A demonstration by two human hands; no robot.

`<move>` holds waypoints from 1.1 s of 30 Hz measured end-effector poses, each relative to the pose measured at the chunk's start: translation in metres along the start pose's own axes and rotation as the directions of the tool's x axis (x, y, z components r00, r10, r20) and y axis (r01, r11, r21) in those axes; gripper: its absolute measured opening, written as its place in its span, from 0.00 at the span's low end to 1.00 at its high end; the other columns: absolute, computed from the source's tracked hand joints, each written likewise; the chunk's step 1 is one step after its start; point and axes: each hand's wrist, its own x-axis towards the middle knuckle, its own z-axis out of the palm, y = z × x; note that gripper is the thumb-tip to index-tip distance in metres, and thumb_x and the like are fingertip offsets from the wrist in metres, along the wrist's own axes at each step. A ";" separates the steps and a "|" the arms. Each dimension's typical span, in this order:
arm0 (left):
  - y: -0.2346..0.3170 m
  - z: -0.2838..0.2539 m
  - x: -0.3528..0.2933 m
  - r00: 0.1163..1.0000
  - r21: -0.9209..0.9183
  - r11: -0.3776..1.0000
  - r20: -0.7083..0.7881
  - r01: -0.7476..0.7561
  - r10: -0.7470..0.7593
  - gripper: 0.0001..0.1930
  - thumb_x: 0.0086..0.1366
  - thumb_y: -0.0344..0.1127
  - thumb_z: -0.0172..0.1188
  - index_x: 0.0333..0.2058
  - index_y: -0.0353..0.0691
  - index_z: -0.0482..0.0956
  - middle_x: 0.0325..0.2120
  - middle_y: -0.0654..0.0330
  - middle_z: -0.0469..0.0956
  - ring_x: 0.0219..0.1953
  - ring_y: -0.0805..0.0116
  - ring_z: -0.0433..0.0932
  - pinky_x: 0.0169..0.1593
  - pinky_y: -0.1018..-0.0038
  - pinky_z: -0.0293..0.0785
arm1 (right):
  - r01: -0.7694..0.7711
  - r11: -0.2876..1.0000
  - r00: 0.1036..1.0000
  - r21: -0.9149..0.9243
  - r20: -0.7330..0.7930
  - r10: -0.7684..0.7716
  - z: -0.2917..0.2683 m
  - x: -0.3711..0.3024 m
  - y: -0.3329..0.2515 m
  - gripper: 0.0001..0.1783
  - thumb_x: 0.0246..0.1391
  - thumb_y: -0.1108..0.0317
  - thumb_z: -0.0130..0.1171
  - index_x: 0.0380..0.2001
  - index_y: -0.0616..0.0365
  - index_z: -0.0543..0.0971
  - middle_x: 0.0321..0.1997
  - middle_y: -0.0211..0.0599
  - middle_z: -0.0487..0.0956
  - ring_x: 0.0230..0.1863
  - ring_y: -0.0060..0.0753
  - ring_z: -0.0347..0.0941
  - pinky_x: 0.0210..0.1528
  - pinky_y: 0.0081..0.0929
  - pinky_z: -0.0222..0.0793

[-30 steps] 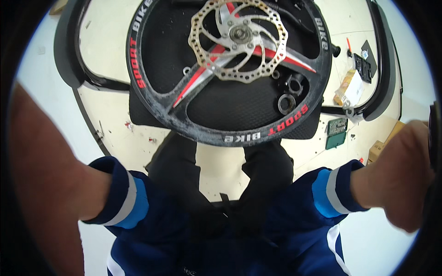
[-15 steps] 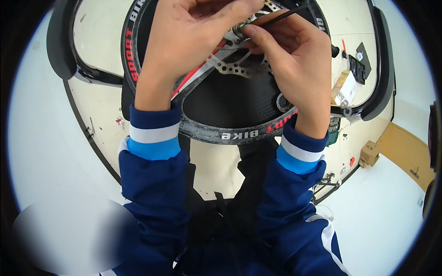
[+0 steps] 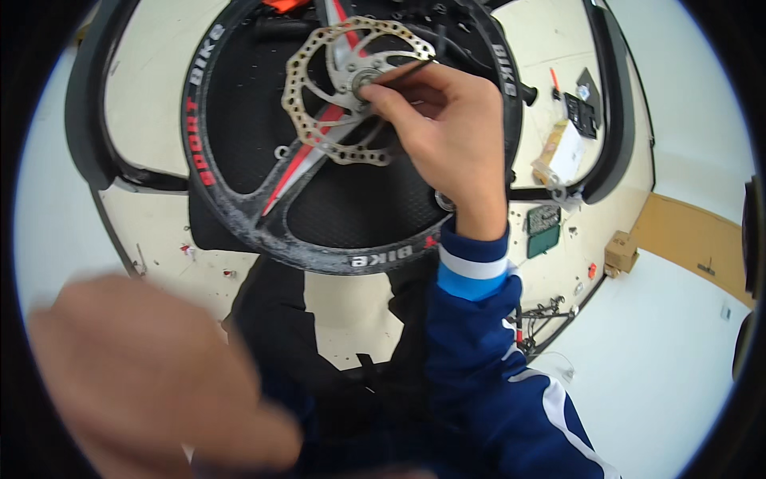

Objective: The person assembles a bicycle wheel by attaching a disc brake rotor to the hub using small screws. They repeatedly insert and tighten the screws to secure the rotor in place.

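Observation:
A black bicycle wheel (image 3: 319, 254) with red and white lettering lies flat in front of me. Its silver disc brake rotor (image 3: 297, 104) surrounds the hub (image 3: 365, 78), beside broad red and silver spokes (image 3: 299, 164). My right hand (image 3: 447, 120) is closed at the hub, thumb and fingers pinched round a thin black rod (image 3: 417, 69) that sticks out past the knuckles. What the fingertips touch at the hub's middle is partly hidden. My left hand (image 3: 159, 375) is a large blur at the lower left, away from the wheel; its fingers are smeared.
The wheel rests on a black textured seat (image 3: 219, 227) between a left black armrest (image 3: 84, 112) and a right one (image 3: 618, 120). Right, on the floor, are a white and yellow box (image 3: 561, 152), a black tool case (image 3: 580, 116), a green case (image 3: 544, 233) and a cardboard box (image 3: 621, 251).
My left hand has left the hub and swung down to the lower left, uncovering the rotor. My right hand stays at the hub with the black rod. The whole view has shifted slightly.

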 end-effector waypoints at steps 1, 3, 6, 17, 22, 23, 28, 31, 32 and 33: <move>0.004 0.006 -0.005 1.000 0.004 1.000 0.016 0.004 -0.004 0.15 0.64 0.41 0.62 0.38 0.33 0.83 0.26 0.61 0.80 0.22 0.77 0.73 0.25 0.82 0.63 | -0.003 1.000 1.000 -0.027 0.007 0.003 -0.001 -0.001 0.001 0.06 0.52 0.76 0.65 0.34 0.67 0.84 0.28 0.38 0.84 0.30 0.22 0.81 0.35 0.16 0.75; 0.014 0.011 -0.015 0.999 0.019 1.000 0.023 0.023 -0.023 0.15 0.64 0.41 0.61 0.39 0.33 0.83 0.26 0.61 0.79 0.22 0.77 0.72 0.25 0.82 0.63 | 0.028 0.999 1.000 -0.026 0.002 -0.027 -0.002 -0.002 0.005 0.06 0.51 0.75 0.66 0.34 0.66 0.84 0.28 0.37 0.84 0.30 0.22 0.81 0.34 0.16 0.75; 0.025 0.018 -0.027 0.998 0.035 0.997 0.026 0.065 -0.065 0.16 0.65 0.42 0.60 0.41 0.33 0.82 0.25 0.62 0.79 0.21 0.77 0.72 0.24 0.82 0.62 | 0.094 0.996 0.996 -0.010 0.002 -0.093 0.001 0.000 0.006 0.07 0.51 0.75 0.66 0.34 0.66 0.84 0.27 0.37 0.84 0.30 0.21 0.81 0.34 0.17 0.75; 0.036 0.022 -0.054 0.990 0.055 0.988 -0.008 0.142 -0.142 0.19 0.66 0.44 0.58 0.45 0.32 0.79 0.23 0.64 0.76 0.19 0.78 0.69 0.23 0.83 0.60 | 0.098 0.995 0.995 -0.009 0.010 -0.098 0.004 -0.002 0.006 0.07 0.50 0.74 0.67 0.33 0.65 0.85 0.27 0.36 0.84 0.27 0.21 0.80 0.32 0.16 0.74; 0.029 0.019 -0.058 0.977 0.026 0.980 -0.090 0.198 -0.195 0.21 0.66 0.44 0.57 0.47 0.31 0.77 0.22 0.65 0.74 0.18 0.78 0.68 0.22 0.83 0.59 | 0.078 0.995 0.997 0.054 -0.027 -0.077 0.006 -0.005 0.002 0.06 0.48 0.75 0.67 0.28 0.67 0.82 0.23 0.42 0.82 0.24 0.31 0.80 0.29 0.21 0.74; 0.022 0.016 -0.060 0.971 0.029 0.976 -0.112 0.218 -0.213 0.21 0.67 0.44 0.57 0.48 0.31 0.77 0.22 0.65 0.74 0.18 0.79 0.67 0.22 0.83 0.59 | 0.092 0.992 0.995 0.082 -0.044 -0.089 0.011 -0.002 0.000 0.06 0.46 0.75 0.66 0.26 0.68 0.81 0.22 0.46 0.81 0.22 0.35 0.80 0.28 0.23 0.73; 0.013 0.008 -0.075 0.925 -0.010 0.953 -0.238 0.303 -0.296 0.23 0.67 0.45 0.55 0.50 0.31 0.76 0.21 0.66 0.73 0.17 0.79 0.66 0.21 0.83 0.58 | 0.030 0.994 1.000 0.101 -0.001 -0.030 0.016 -0.006 -0.004 0.06 0.46 0.76 0.65 0.25 0.69 0.80 0.21 0.47 0.80 0.23 0.39 0.80 0.28 0.25 0.73; 0.009 -0.001 -0.078 0.889 -0.058 0.940 -0.310 0.337 -0.338 0.24 0.67 0.46 0.55 0.51 0.30 0.75 0.20 0.66 0.72 0.17 0.79 0.65 0.21 0.83 0.57 | 0.100 0.992 0.995 0.081 -0.012 -0.099 0.012 -0.005 -0.004 0.06 0.46 0.76 0.65 0.25 0.69 0.80 0.21 0.47 0.80 0.23 0.41 0.79 0.29 0.26 0.73; 0.003 -0.004 -0.078 0.877 -0.055 0.938 -0.339 0.343 -0.341 0.24 0.67 0.46 0.54 0.52 0.30 0.75 0.20 0.66 0.72 0.16 0.79 0.65 0.20 0.83 0.57 | 0.093 0.993 0.996 0.072 -0.013 -0.092 0.009 0.000 -0.006 0.06 0.46 0.75 0.65 0.25 0.69 0.80 0.21 0.48 0.79 0.22 0.42 0.78 0.29 0.28 0.73; 0.000 -0.007 -0.080 0.863 -0.073 0.934 -0.364 0.350 -0.352 0.24 0.68 0.46 0.54 0.52 0.30 0.74 0.20 0.67 0.71 0.16 0.79 0.65 0.20 0.83 0.57 | 0.071 0.995 0.997 0.074 -0.008 -0.071 0.007 -0.002 -0.007 0.06 0.46 0.75 0.66 0.25 0.69 0.80 0.21 0.48 0.79 0.22 0.42 0.78 0.29 0.28 0.73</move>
